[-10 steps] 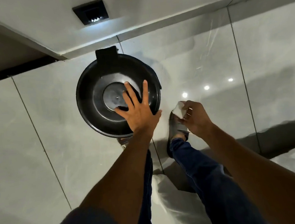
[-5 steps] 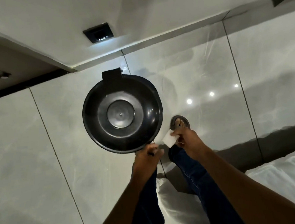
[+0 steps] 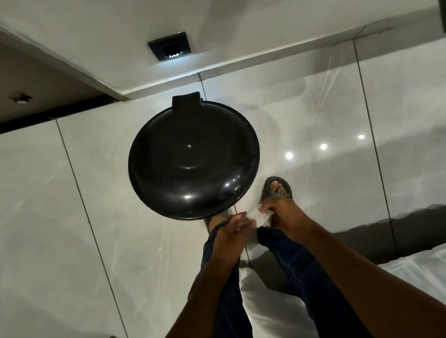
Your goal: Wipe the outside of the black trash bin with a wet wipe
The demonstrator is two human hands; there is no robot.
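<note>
I see a dim, greyish room — three bright ceiling-light reflections glare off the glossy pale marble floor tiles [image 3: 320,122], small highlights dot the round black plastic bin lid [image 3: 193,160], and straight lines bow at the edges.

We saw that the trash bin [image 3: 193,160] looked like smooth, glossy black plastic. The floor tiles [image 3: 307,123] were polished and shiny like marble. The wet wipe [image 3: 259,216] looked like thin, soft white paper or cloth.
</note>
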